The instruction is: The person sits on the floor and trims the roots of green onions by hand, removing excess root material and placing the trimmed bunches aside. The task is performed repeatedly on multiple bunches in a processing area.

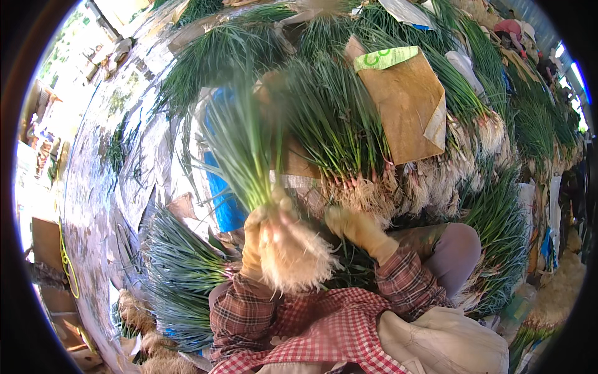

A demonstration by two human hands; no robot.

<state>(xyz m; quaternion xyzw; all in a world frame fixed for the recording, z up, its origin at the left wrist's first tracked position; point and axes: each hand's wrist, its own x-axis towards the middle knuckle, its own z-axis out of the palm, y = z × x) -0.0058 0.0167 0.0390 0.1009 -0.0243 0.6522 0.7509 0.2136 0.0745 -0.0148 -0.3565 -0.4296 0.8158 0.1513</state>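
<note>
My left hand (252, 244), in a tan work glove, is closed round the lower stems of a bunch of green onions (254, 163). The bunch stands upright before me, its long leaves fanning upward and its pale root mass hanging over the glove. To the right of the roots and apart from them is my gloved right hand (361, 232). Its fingers point toward the bunch but are blurred, so their closure is unclear. Just beyond lies a row of green onions (339, 134) with roots toward me.
A brown paper sheet (405, 103) rests on the far onions. More onions are heaped at my left (180, 274) and right (501, 230). Blue plastic (223, 196) lies beyond my left hand. Whitish sheeting (99, 181) covers the ground at left. Another person (512, 32) is at far right.
</note>
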